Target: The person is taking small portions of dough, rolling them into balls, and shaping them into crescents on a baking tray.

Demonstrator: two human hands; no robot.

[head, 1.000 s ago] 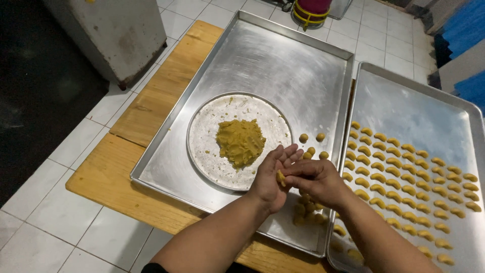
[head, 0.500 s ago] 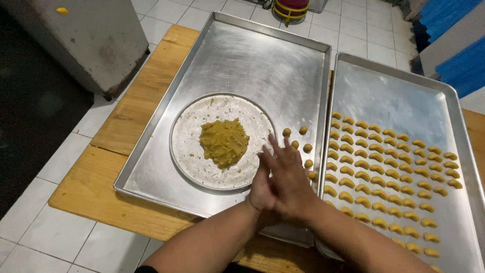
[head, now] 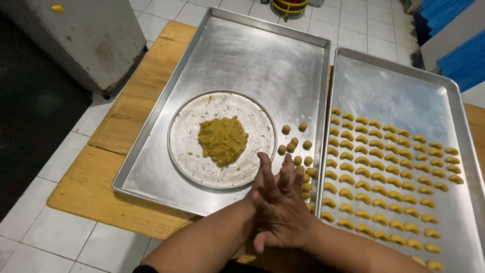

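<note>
yellow dough lump (head: 223,140) sits on round plate (head: 188,151) in left tray (head: 252,55). left hand (head: 263,194) and right hand (head: 285,215) pressed palm to palm, fingers straight; anything between them is hidden. shaped crescents (head: 389,177) rowed on right tray (head: 394,86).

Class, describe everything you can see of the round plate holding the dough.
The round plate is flat, shallow and metal-looking, its grey surface dusted whitish and flecked with crumbs. It lies level inside the left baking tray, towards the near end. A rough mound of yellow dough sits near its centre. The pressed-together hands hover by its near right edge; contact cannot be told.
</note>
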